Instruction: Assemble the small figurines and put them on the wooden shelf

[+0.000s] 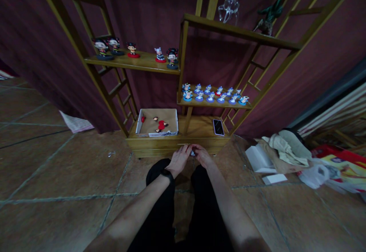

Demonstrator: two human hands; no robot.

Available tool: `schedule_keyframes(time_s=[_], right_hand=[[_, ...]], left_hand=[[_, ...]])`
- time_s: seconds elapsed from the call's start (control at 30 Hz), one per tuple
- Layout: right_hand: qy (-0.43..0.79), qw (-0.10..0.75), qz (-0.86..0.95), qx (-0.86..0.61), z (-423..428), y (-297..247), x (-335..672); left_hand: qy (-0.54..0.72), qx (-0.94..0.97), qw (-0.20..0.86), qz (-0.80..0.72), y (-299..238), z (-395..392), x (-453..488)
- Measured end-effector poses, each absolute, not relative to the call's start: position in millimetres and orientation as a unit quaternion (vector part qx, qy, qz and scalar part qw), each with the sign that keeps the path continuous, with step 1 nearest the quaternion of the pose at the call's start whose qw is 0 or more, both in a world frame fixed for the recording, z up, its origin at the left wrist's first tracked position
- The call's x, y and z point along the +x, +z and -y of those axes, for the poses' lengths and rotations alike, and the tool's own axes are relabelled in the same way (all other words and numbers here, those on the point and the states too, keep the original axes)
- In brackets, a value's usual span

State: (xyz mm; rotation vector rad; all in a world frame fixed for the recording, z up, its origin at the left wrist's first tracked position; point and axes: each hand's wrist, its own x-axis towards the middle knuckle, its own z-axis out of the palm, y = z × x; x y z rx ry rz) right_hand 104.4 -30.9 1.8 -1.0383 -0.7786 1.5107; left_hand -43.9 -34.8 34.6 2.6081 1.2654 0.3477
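Note:
My left hand (179, 159) and my right hand (202, 156) meet in front of the shelf's low drawer base, above my knees. Between their fingertips is a small figurine (192, 153), mostly covered; a pale bluish bit of it shows below the fingers and a touch of red above. Both hands are closed on it. Just beyond them, on the bottom shelf, sits a shallow cardboard box (157, 134) holding several small red and black figurine pieces (162, 125). A phone (218, 127) lies to its right.
Several blue-and-white figurines (211, 97) stand in two rows on the middle shelf (200, 102). Dark-haired figurines (172, 58) stand on the upper left shelf. A glass deer (229, 4) and a dark green ornament (268, 17) are at the top. White boxes (259, 158) and plastic bags (313, 174) lie right.

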Motion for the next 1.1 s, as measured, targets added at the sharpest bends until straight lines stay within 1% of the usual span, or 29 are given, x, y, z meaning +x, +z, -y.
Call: schedule_keyframes(time_s=[0.33, 0.63, 1.1], right_hand=[[0.645, 0.537, 0.323, -0.438, 30, 3, 104], [0.653, 0.523, 0.322, -0.443, 30, 1, 107], [0.641, 0.519, 0.320, -0.466, 29, -3, 108]], left_hand=[[0.164, 0.861, 0.142, -0.460, 31, 30, -43], [0.171, 0.829, 0.197, -0.495, 28, 24, -44], [0.181, 0.804, 0.219, -0.522, 37, 27, -41]])
